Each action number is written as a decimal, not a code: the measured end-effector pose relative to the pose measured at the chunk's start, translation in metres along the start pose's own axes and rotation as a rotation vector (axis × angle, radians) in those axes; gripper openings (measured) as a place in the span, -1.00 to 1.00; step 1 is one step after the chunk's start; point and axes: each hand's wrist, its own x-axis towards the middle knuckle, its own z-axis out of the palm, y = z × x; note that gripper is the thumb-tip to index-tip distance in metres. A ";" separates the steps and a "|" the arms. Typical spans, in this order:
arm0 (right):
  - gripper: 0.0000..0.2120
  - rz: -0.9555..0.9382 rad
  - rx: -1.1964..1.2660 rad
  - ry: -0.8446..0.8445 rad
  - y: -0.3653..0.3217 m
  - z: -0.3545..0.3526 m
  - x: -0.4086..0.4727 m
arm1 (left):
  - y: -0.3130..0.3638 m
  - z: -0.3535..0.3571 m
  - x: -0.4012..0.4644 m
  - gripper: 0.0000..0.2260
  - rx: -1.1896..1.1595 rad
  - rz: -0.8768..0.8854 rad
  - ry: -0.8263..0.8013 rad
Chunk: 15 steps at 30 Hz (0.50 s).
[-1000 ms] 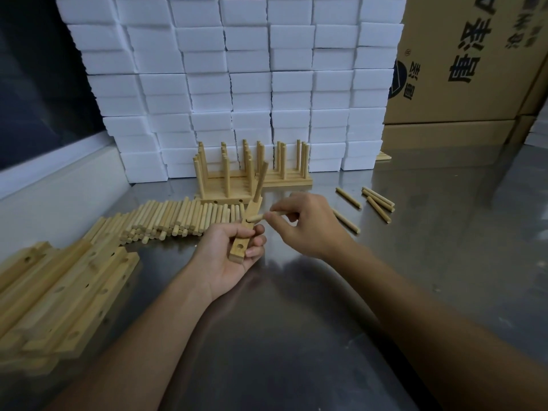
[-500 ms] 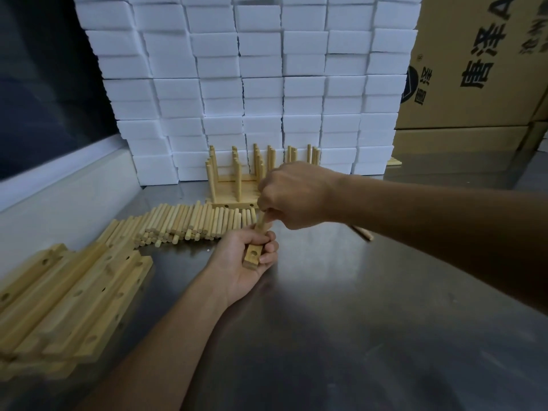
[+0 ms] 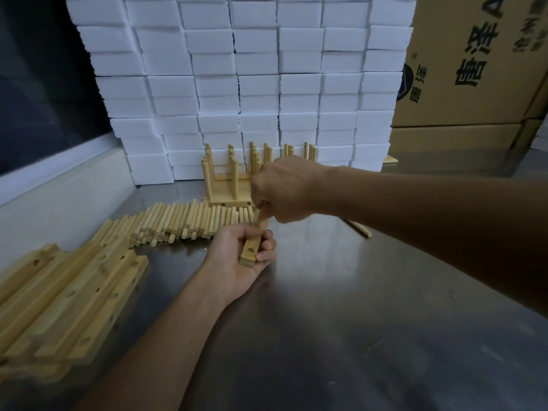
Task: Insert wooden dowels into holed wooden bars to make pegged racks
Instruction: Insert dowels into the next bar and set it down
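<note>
On the shiny metal bench (image 3: 341,321), your left hand (image 3: 237,259) lies palm up, its fingers curled around a short wooden bar (image 3: 250,253) with a round hole showing near its close end. Your right hand (image 3: 284,189) is just above it, fingers pinched around a dowel (image 3: 259,218) that stands on the far part of the bar. Behind your left hand lies a big row of loose dowels (image 3: 184,222) on the bench. Past them stand the finished racks (image 3: 231,179), pegs pointing up, in front of a wall of white foam blocks (image 3: 237,84). A stack of holed bars (image 3: 65,301) sits at your left, and a cardboard box (image 3: 474,69) at the far right.
</note>
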 end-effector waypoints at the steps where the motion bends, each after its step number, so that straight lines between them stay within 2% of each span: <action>1: -0.63 0.051 0.051 -0.010 0.000 0.000 0.001 | 0.001 0.000 0.000 -0.81 -0.004 -0.005 0.001; 3: -0.62 0.157 0.158 -0.019 0.001 0.000 0.006 | 0.001 -0.001 0.000 -0.86 -0.007 -0.024 0.010; 7: -0.60 0.294 0.312 -0.007 0.001 0.005 0.012 | 0.002 -0.001 0.002 -0.78 -0.027 -0.024 0.031; 12: -0.77 0.311 0.558 -0.004 0.007 0.014 0.003 | 0.002 0.000 0.003 -0.77 -0.046 -0.011 0.058; 15: -0.64 0.336 0.746 0.097 0.008 0.020 -0.009 | 0.001 0.001 0.004 -0.79 -0.067 -0.017 0.080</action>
